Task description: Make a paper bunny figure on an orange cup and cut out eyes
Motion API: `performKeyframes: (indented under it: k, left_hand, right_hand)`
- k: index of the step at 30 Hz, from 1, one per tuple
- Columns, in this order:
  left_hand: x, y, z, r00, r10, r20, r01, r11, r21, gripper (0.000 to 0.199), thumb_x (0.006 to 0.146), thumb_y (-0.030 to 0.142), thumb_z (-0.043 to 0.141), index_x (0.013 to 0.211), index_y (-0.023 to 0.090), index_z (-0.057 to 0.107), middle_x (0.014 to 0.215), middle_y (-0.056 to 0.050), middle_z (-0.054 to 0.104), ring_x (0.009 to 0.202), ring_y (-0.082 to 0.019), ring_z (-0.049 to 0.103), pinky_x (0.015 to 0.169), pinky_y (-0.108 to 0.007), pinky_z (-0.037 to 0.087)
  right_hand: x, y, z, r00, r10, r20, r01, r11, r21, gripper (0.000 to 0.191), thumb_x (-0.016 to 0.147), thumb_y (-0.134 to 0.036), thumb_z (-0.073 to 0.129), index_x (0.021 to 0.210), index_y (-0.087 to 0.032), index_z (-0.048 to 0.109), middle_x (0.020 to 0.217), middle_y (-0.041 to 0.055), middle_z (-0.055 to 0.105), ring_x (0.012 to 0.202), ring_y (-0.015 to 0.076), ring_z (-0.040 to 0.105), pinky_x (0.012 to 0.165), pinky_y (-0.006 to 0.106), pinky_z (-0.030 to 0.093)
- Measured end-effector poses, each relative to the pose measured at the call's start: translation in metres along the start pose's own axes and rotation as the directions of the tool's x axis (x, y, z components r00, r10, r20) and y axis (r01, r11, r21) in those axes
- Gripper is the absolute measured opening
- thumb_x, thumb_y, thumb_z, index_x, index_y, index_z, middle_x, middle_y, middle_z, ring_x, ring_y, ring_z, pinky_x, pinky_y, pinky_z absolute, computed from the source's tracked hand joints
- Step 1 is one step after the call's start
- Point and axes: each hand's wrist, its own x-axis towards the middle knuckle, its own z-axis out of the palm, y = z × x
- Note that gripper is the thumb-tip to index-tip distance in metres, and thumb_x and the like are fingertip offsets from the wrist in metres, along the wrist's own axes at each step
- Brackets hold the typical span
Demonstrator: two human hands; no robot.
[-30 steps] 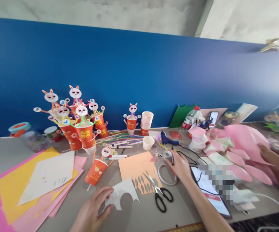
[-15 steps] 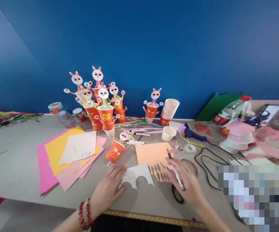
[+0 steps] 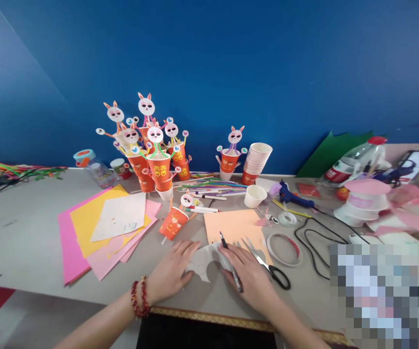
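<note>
A sheet of white paper (image 3: pixel 199 264) with scalloped cut-outs along its near edge spans the gap between my hands. My left hand (image 3: pixel 175 269), wearing red beads at the wrist, holds the paper's left end, with fingers above and thumb near the lower edge. My right hand (image 3: pixel 247 276) grips a black-and-white pen (image 3: pixel 235 277), and its fingers also touch the right end of the paper. Just right of that hand lie scissors (image 3: pixel 280 277) with black handles, blades over a peach sheet (image 3: pixel 231 224). The dark leaf-like marks on that sheet are mostly covered.
Red cups with rabbit figures (image 3: pixel 159 167) stand at the back left; one rabbit cup (image 3: pixel 174 222) leans nearby. Stacked paper cups (image 3: pixel 256 162), a blue glue gun (image 3: pixel 294 196), tape rolls (image 3: pixel 285 249) and black cords sit right. Coloured paper (image 3: pixel 73 242) lies left.
My right hand has moved left with the pen, from over the peach sheet to the white paper's right end. The scissors and tape roll show more fully now. My left hand stays at the paper.
</note>
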Motion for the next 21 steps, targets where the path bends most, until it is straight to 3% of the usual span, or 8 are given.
performKeyframes:
  k: [5,9,14,17,21]
  left_hand:
    - [0.0,0.001,0.004,1.0,-0.007,-0.004,0.007,1.0,0.006,0.076,0.083,0.006,0.05,0.152,0.026,0.023,0.144,-0.012,0.043,0.132,-0.029,0.042,0.11,-0.049,0.038]
    - [-0.001,0.002,0.008,0.998,-0.032,-0.05,0.03,0.998,-0.055,0.078,0.083,0.002,0.046,0.152,0.03,0.023,0.145,-0.011,0.04,0.134,-0.027,0.042,0.11,-0.047,0.039]
    - [0.006,0.003,0.005,0.987,-0.09,-0.132,0.04,0.94,-0.34,0.076,0.084,0.012,0.059,0.15,0.029,0.027,0.146,-0.012,0.039,0.131,-0.028,0.044,0.109,-0.045,0.041]
    - [0.021,0.005,-0.003,0.981,-0.179,-0.081,0.09,0.774,-0.627,0.071,0.082,0.028,0.069,0.145,0.021,0.035,0.135,-0.015,0.052,0.115,-0.028,0.057,0.093,-0.04,0.051]
    - [0.041,0.01,-0.01,0.959,-0.281,0.041,0.174,0.467,-0.867,0.043,0.089,0.048,0.059,0.119,0.018,0.056,0.096,-0.008,0.069,0.077,-0.02,0.067,0.067,-0.029,0.052]
  right_hand:
    - [-0.002,0.002,0.004,0.999,0.04,-0.035,-0.039,0.999,0.036,0.045,0.088,-0.015,0.055,0.133,-0.021,0.052,0.128,0.0135,0.063,0.118,0.0303,0.06,0.097,0.047,0.051]
    - [0.001,0.0,0.001,0.987,0.101,-0.122,-0.078,0.981,0.178,0.039,0.091,-0.013,0.048,0.128,-0.022,0.052,0.123,0.0128,0.063,0.114,0.0269,0.062,0.091,0.04,0.054]
    - [0.013,0.003,-0.014,0.968,0.2,-0.149,-0.117,0.891,0.438,0.036,0.093,-0.016,0.048,0.127,-0.026,0.05,0.106,0.0079,0.062,0.084,0.019,0.067,0.076,0.031,0.056]
    - [0.021,0.007,-0.025,0.947,0.28,-0.157,-0.154,0.826,0.543,0.033,0.093,-0.021,0.051,0.125,-0.025,0.05,0.098,0.0051,0.062,0.073,0.0162,0.065,0.07,0.028,0.055]
    - [0.03,0.013,-0.035,0.926,0.321,-0.198,-0.15,0.794,0.589,0.031,0.093,-0.025,0.053,0.124,-0.024,0.051,0.095,0.0047,0.063,0.077,0.017,0.065,0.071,0.028,0.054]
